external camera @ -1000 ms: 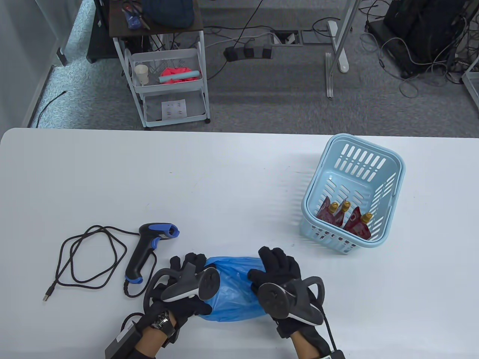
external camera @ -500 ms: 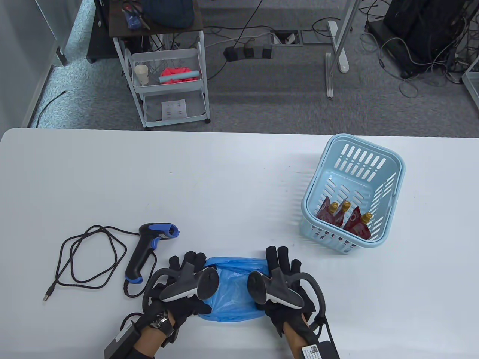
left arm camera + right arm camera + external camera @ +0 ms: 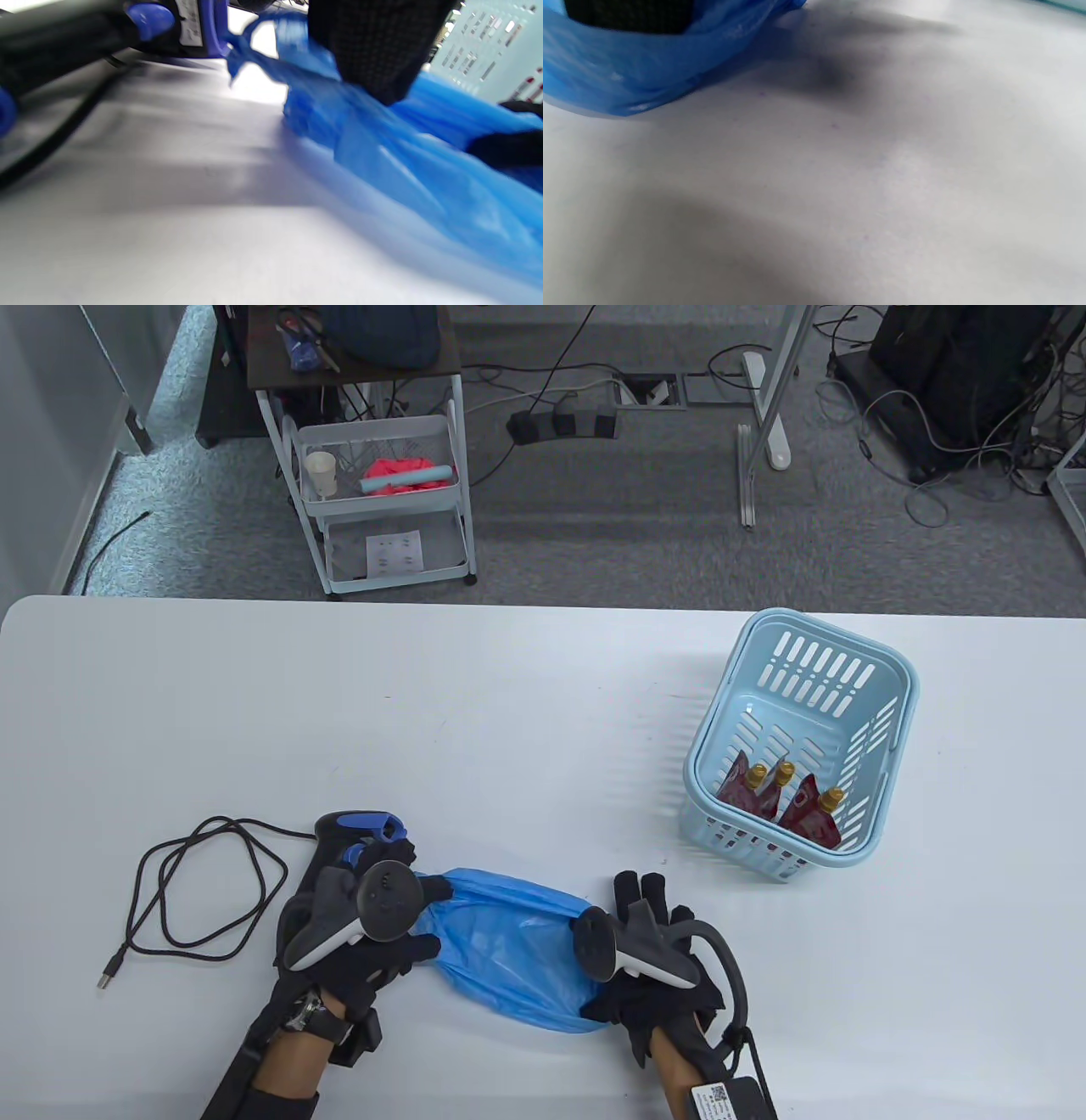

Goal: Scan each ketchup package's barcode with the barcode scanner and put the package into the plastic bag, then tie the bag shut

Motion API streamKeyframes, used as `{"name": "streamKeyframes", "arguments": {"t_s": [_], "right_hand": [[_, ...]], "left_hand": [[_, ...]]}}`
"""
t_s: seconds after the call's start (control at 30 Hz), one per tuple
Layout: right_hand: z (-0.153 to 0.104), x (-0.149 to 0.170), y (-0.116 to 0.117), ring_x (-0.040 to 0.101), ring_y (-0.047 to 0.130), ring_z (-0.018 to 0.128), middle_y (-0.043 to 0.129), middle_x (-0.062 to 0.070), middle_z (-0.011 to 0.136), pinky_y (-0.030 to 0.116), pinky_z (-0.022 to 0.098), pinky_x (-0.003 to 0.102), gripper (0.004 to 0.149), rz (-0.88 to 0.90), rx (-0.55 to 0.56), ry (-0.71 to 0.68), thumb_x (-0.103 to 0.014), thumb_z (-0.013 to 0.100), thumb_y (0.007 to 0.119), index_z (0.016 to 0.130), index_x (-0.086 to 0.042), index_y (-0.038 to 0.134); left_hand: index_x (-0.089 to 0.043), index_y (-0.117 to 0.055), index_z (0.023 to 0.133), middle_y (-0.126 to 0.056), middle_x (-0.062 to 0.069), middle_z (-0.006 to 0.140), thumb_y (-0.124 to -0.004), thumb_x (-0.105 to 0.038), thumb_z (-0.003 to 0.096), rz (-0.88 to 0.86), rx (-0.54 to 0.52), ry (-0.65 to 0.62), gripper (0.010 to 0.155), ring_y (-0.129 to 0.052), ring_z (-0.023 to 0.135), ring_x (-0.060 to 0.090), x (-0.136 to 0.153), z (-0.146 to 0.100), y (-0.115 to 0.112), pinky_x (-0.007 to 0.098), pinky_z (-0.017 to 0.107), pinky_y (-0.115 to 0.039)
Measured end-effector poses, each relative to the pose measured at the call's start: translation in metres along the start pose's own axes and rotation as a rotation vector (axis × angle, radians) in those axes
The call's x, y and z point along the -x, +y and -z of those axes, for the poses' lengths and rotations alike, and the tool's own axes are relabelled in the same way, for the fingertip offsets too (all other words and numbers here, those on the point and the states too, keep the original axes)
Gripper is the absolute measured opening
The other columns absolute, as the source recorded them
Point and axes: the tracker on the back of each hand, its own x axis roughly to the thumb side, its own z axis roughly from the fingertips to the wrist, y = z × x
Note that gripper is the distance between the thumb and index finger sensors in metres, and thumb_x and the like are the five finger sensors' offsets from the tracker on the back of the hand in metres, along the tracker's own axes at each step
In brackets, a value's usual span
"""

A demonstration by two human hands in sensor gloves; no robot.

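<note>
Blue plastic bag point(image 3: 509, 937) flat on white table point(image 3: 526, 704), stretched between left hand point(image 3: 365, 933) and right hand point(image 3: 657, 976), fingers of each curled, gripping one end; barcode scanner point(image 3: 339, 836) partly beneath left hand; ketchup packages point(image 3: 780, 806) upright in basket point(image 3: 882, 780), well apart.

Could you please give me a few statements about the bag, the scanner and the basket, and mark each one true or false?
1. Both hands hold the blue bag. True: the left hand grips its left end, the right hand its right end.
2. The ketchup packages are inside the bag. False: they stand in the light blue basket.
3. The scanner lies on the table beside the left hand. True.
4. The bag is tied shut. False: no knot shows; it is stretched between the hands.
5. The basket stands to the left of the scanner. False: it stands to the right.
</note>
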Motion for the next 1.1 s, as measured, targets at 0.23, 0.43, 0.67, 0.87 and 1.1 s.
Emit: {"name": "streamKeyframes", "arguments": {"t_s": [0.23,0.43,0.67,0.87,1.1], "right_hand": [[0.0,-0.003,0.001,0.051,-0.003,0.102,-0.006,0.022,0.113,0.024,0.075,0.072,0.101,0.002,-0.002,-0.022,-0.057,0.038,0.085,0.114,-0.034,0.024],[-0.001,-0.012,0.002,0.051,0.0,0.103,-0.004,0.023,0.114,0.025,0.075,0.072,0.1,-0.017,-0.012,-0.063,-0.057,0.038,0.085,0.113,-0.034,0.023],[-0.003,-0.017,0.005,0.05,0.001,0.103,-0.003,0.022,0.115,0.026,0.075,0.072,0.1,-0.024,-0.012,-0.116,-0.057,0.038,0.085,0.113,-0.035,0.023],[-0.001,-0.013,0.004,0.049,0.006,0.105,0.002,0.021,0.116,0.03,0.075,0.07,0.085,0.118,0.009,-0.175,-0.061,0.045,0.076,0.113,-0.034,0.034],[-0.001,-0.013,0.003,0.051,0.022,0.106,0.022,0.023,0.118,0.04,0.073,0.069,0.067,0.066,0.213,-0.064,-0.049,0.047,0.081,0.106,-0.034,0.053]], "left_hand": [[-0.033,-0.077,0.097,-0.042,0.01,0.121,-0.086,-0.043,0.0439,-0.084,-0.14,-0.026,0.054,-0.044,0.115,0.042,0.008,-0.016,0.027,0.069,0.08,-0.04],[-0.034,-0.085,0.087,-0.042,0.006,0.121,-0.085,-0.039,0.0456,0.061,-0.193,-0.223,0.041,-0.043,0.116,0.041,-0.043,-0.033,0.027,0.07,0.08,-0.039],[-0.034,-0.088,0.084,-0.039,0.0,0.121,-0.084,-0.04,0.0456,0.445,-0.023,-0.144,0.039,-0.039,0.117,0.037,-0.067,0.004,-0.049,0.066,0.082,-0.039],[-0.034,-0.073,0.096,-0.03,0.003,0.122,-0.087,-0.049,0.0405,0.394,0.039,-0.072,0.059,-0.032,0.117,0.039,-0.051,0.015,-0.053,0.068,0.081,-0.036],[-0.031,-0.05,0.112,-0.024,0.007,0.122,-0.087,-0.055,0.0356,0.301,0.146,-0.033,0.088,-0.028,0.117,0.042,-0.034,0.02,-0.052,0.07,0.081,-0.034]]}}
